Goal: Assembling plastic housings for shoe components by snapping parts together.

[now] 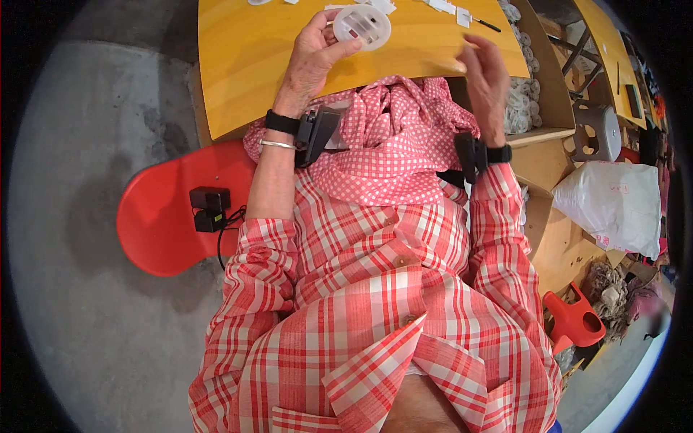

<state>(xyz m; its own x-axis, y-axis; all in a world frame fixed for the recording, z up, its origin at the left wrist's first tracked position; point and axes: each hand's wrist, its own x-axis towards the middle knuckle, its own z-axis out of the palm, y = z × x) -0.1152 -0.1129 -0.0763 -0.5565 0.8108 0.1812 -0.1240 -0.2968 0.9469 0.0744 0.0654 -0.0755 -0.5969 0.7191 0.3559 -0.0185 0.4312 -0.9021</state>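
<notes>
My left hand (317,54) grips a round, whitish plastic disc-shaped case (363,27) by its left and lower rim, above the yellow table (245,65). Small dark, grey and red pieces show on or inside its face. Apart from it, my right hand (486,76) is raised near the table's front right edge. Its fingers are bent and somewhat blurred, held apart, and I see nothing in them. Beyond the right hand, a black pen-like stick (488,25) and small white pieces (463,16) lie on the tabletop. More white pieces lie at its far edge.
A pink checked cloth (390,144) covers my lap below the table edge. To the right stands a wooden bin with white coiled bundles (521,108), then a white sack (613,202) and a red stool (574,317). Black adapters (209,208) rest on a red seat (159,216) at left.
</notes>
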